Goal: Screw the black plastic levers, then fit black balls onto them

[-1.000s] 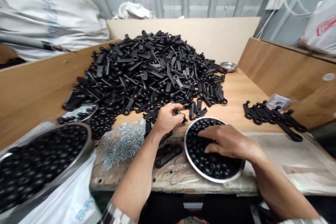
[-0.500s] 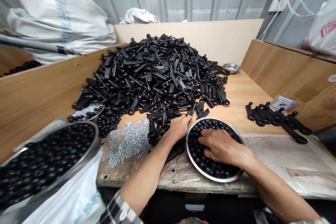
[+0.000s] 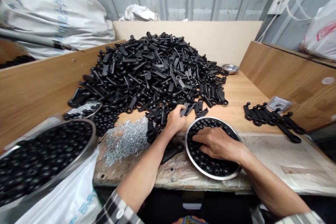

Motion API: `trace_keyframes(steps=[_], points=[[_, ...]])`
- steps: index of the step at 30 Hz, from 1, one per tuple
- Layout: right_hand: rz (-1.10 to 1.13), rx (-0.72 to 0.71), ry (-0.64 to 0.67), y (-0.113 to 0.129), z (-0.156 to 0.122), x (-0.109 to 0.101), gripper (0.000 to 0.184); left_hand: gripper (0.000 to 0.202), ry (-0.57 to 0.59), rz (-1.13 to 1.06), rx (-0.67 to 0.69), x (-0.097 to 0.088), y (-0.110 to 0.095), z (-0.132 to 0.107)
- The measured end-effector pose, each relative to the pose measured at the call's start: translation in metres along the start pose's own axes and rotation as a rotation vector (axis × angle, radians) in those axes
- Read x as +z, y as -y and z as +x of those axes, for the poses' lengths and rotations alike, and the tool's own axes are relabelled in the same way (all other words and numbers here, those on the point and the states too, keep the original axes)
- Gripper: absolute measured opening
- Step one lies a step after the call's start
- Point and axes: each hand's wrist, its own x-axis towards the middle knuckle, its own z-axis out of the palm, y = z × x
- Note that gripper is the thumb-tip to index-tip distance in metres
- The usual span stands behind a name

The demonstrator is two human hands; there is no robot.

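Observation:
My left hand [image 3: 175, 119] reaches into the near edge of a large heap of black plastic handle pieces [image 3: 154, 70], its fingers curled round one of those pieces [image 3: 185, 108]. My right hand [image 3: 215, 143] lies inside a round metal bowl [image 3: 188, 150] filled with small black ring-shaped parts [image 3: 207, 166], fingers bent down among them; what they hold is hidden. A loose pile of small silver screws [image 3: 126, 140] lies just left of my left forearm.
A big metal bowl of black rings [image 3: 39, 157] stands at the near left over a white bag [image 3: 70, 203]. A smaller dish [image 3: 86, 109] sits behind it. A row of handle pieces [image 3: 270, 117] lies at right, near a small packet [image 3: 281, 104]. Wooden walls enclose the bench; a small steel dish [image 3: 230, 68] stands far back.
My left hand has gone from holding a piece above the bench edge forward into the heap and closed on another piece. My right hand has shifted slightly left within the bowl.

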Motion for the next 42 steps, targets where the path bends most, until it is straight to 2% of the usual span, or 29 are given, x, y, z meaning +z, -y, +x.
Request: trace_keyframes(steps=[3, 6, 10, 16, 18, 22, 25, 32, 37, 39, 42], points=[[-0.037, -0.012, -0.034, 0.002, 0.001, 0.003, 0.012, 0.042, -0.020, -0.321, -0.029, -0.013, -0.009, 0.001], [-0.073, -0.041, -0.052, 0.005, -0.001, 0.004, 0.014, 0.041, 0.023, -0.574, -0.040, -0.023, -0.019, -0.002], [-0.100, -0.070, -0.057, 0.007, -0.003, 0.003, 0.018, 0.031, 0.111, -0.744, -0.074, -0.020, -0.028, -0.011], [-0.054, -0.067, -0.023, 0.004, -0.001, 0.006, 0.011, 0.018, 0.282, -0.827, -0.100, -0.004, -0.033, -0.023], [-0.028, -0.068, -0.018, 0.004, -0.001, 0.007, 0.012, 0.018, 0.308, -0.849, -0.102, -0.002, -0.032, -0.023], [-0.015, -0.003, -0.041, 0.005, -0.003, 0.010, 0.027, 0.022, 0.341, -0.905, -0.107, -0.003, -0.031, -0.023], [-0.057, 0.040, -0.035, 0.006, -0.001, 0.012, 0.025, 0.023, 0.371, -0.940, -0.101, -0.004, -0.031, -0.023], [-0.005, 0.067, 0.018, 0.002, 0.001, 0.007, 0.013, 0.023, 0.366, -0.965, -0.087, -0.007, -0.034, -0.024], [0.155, 0.148, -0.100, -0.015, -0.001, 0.001, 0.012, 0.018, 0.346, -0.941, -0.083, -0.006, -0.033, -0.025], [0.213, 0.164, -0.131, -0.022, -0.001, 0.001, 0.019, 0.013, 0.344, -0.929, -0.082, -0.006, -0.033, -0.026], [0.239, 0.123, -0.100, -0.026, 0.000, 0.002, 0.038, 0.010, 0.331, -0.929, -0.084, -0.006, -0.035, -0.027]])
